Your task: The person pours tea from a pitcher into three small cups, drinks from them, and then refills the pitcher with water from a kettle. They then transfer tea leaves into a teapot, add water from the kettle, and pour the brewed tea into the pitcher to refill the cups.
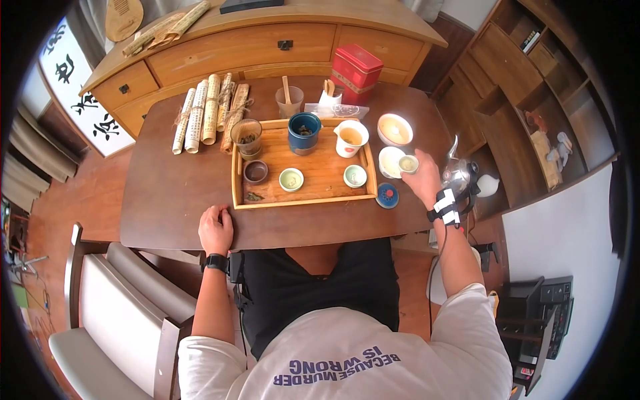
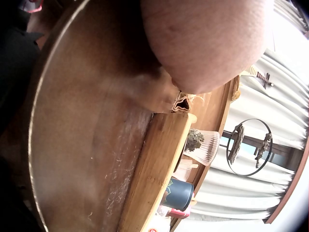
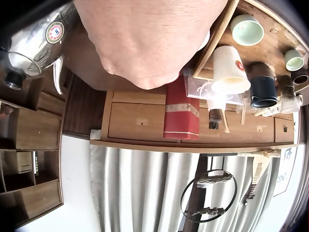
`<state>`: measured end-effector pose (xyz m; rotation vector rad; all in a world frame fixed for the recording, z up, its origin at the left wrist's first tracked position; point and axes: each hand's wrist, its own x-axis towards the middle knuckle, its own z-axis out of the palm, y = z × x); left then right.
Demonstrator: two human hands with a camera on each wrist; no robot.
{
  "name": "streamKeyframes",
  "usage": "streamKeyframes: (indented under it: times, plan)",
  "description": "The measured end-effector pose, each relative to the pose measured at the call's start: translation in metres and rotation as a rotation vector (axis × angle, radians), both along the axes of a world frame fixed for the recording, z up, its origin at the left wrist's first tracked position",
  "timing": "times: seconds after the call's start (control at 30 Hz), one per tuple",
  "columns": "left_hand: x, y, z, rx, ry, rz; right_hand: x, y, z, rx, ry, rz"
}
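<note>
My right hand (image 1: 423, 179) pinches a small pale round cup (image 1: 408, 164) by its side, beside the rim of a white cup (image 1: 389, 160) at the right of the tray. The hand hides part of the held cup; in the right wrist view only the back of the hand (image 3: 149, 43) shows. A blue lid with a red centre (image 1: 387, 195) lies just left of this hand, and a shiny metal kettle (image 1: 456, 171) stands to its right. On the table's near edge rests my left hand (image 1: 216, 229), loosely curled with nothing in it.
The wooden tray (image 1: 320, 193) bears a blue pot (image 1: 305, 133), a white pitcher (image 1: 351, 138), two green cups and a dark cup (image 1: 256, 172). Behind the right hand sits a white bowl (image 1: 395, 129). Bamboo scrolls (image 1: 211, 110) and a red tin (image 1: 358, 67) stand farther back.
</note>
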<state>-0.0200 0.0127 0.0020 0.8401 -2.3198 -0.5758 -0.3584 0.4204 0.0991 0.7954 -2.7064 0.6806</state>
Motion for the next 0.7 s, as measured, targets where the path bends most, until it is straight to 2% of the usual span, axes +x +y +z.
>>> streamKeyframes:
  times: [0.37,0.57,0.7]
  plan:
    - [0.000,0.000,-0.002,-0.036,0.032,-0.008,-0.001,-0.006,0.005,0.093,0.031,0.007]
    - [0.000,-0.001,-0.004,-0.032,0.033,-0.006,0.010,-0.013,0.019,0.299,0.268,0.095]
    - [0.000,-0.001,-0.002,-0.021,0.020,-0.005,0.012,-0.015,0.022,0.336,0.354,0.143]
